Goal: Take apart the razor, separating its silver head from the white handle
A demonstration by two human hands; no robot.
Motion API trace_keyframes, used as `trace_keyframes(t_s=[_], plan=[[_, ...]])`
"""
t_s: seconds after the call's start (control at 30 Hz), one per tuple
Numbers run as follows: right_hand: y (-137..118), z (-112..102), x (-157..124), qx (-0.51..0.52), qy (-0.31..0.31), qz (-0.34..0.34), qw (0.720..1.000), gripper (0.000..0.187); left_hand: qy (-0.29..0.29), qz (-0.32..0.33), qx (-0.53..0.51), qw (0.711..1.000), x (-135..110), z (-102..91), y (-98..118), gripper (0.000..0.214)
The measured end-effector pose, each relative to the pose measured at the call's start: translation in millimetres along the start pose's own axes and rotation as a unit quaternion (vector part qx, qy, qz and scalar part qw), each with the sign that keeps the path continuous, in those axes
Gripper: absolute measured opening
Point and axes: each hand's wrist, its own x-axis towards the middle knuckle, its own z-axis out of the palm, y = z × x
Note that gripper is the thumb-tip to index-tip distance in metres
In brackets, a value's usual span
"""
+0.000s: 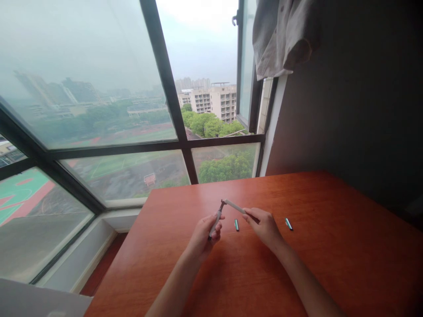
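My left hand (204, 234) is closed around a razor handle (216, 223), grey with a dark narrow neck and a small forked top, tilted up to the right. Between the fingers of my right hand (265, 226) is a slim pale stick (235, 206) with a dark part near the grip. Its far tip meets or nearly meets the handle's forked top; I cannot tell if they touch. On the table between my hands lies a small green and dark razor head (236, 225). A second razor head (288, 224) rests to the right of my right hand.
The glossy reddish-brown table (158, 264) reaches to the windows. Dark window frames (185, 154) rise behind it, one pane (246, 61) swung open. A grey garment (280, 39) hangs at the upper right, beside a dark wall (357, 97).
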Motion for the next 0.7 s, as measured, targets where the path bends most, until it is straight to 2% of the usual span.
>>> trace_keyframes(t_s=[0.2,0.5,0.7], plan=[[-4.3,-1.3,-0.2,0.016,-0.008,0.006,1.0,0.02,-0.021,-0.011,0.034,0.999,-1.5,1.4,-2.9,0.033],[0.1,-1.2,0.1,0.02,0.002,0.009,1.0,0.017,-0.003,0.014,0.029,0.999,-2.0,0.5,2.4,0.033],[-4.8,-1.8,0.2,0.025,-0.01,0.008,1.0,0.018,-0.023,-0.02,0.048,0.998,-0.7,3.6,-7.0,0.034]])
